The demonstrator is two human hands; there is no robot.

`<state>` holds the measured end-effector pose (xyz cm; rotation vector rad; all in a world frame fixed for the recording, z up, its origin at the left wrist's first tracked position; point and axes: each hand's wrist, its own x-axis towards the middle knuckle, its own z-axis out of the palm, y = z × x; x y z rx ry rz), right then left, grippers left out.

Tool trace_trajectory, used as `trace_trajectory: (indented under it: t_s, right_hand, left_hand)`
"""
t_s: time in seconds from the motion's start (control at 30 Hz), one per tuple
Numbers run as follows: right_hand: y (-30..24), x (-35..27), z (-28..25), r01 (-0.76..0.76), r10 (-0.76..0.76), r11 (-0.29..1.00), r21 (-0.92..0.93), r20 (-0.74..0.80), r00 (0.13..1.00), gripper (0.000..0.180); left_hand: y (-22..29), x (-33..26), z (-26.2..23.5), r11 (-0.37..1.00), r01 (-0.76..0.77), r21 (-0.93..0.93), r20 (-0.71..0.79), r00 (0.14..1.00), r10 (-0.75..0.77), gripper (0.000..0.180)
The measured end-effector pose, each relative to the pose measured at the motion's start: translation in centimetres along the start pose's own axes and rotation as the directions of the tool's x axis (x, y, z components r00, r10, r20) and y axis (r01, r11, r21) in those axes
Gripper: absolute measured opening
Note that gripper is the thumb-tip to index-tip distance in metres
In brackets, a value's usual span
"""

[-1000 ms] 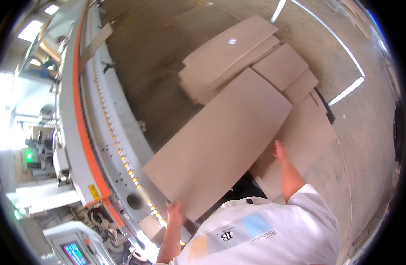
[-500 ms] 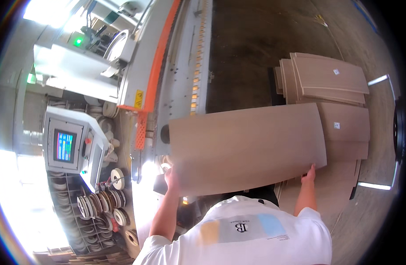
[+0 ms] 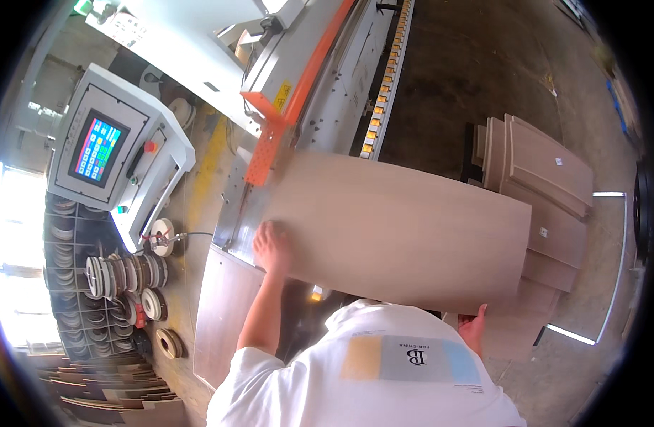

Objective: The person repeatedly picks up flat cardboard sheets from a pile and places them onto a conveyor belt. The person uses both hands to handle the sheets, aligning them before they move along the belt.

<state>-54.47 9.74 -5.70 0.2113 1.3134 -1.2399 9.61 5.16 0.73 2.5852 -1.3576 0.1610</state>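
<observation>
A large brown rectangular board (image 3: 398, 228) lies across my front, its left end over the machine's metal bed beside an orange perforated guard (image 3: 266, 149). My left hand (image 3: 271, 248) rests on top near the board's left end, fingers laid out over the surface. At the near right corner, my right hand (image 3: 472, 330) grips the board's edge with the thumb up; its other fingers are partly hidden. The long machine (image 3: 341, 92), with an orange strip and a row of yellow rollers (image 3: 381, 99), runs away from me.
Stacked brown boards (image 3: 547, 171) stand on the right. On the left are a control panel (image 3: 99, 149) with a lit screen, a rack (image 3: 71, 285) and rolls of edge banding (image 3: 128, 276). Board strips (image 3: 120, 391) lie at the lower left.
The board has swung so its left end lies farther forward by the orange guard and its right end nearer me. My left hand has gone from holding its edge to resting on top.
</observation>
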Motion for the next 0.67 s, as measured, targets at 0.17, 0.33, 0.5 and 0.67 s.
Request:
trace_trajectory:
  t_s: [0.17,0.33,0.5,0.67]
  right_hand:
    - [3.7,-4.8,2.1,-0.075,0.071,0.989,-0.13,-0.039,0.997,0.05]
    - [5.3,-5.5,2.0,-0.244,0.258,0.96,-0.137,0.098,0.961,0.048]
    - [7.4,-6.6,4.3,-0.3,0.31,0.944,-0.136,0.055,0.949,0.048]
    - [8.3,-6.0,4.3,-0.391,0.417,0.894,-0.217,0.087,0.905,0.05]
  left_hand:
    - [3.5,-4.0,-1.3,0.933,-0.315,-0.174,0.128,0.932,0.339,0.05]
    - [1.5,-2.8,-1.4,0.947,-0.246,-0.208,0.085,0.96,0.268,0.048]
    - [-1.1,-1.2,-2.0,0.946,-0.233,-0.227,0.071,0.964,0.255,0.046]
    - [-2.4,-0.9,-1.2,0.942,-0.252,-0.221,0.059,0.961,0.271,0.049]
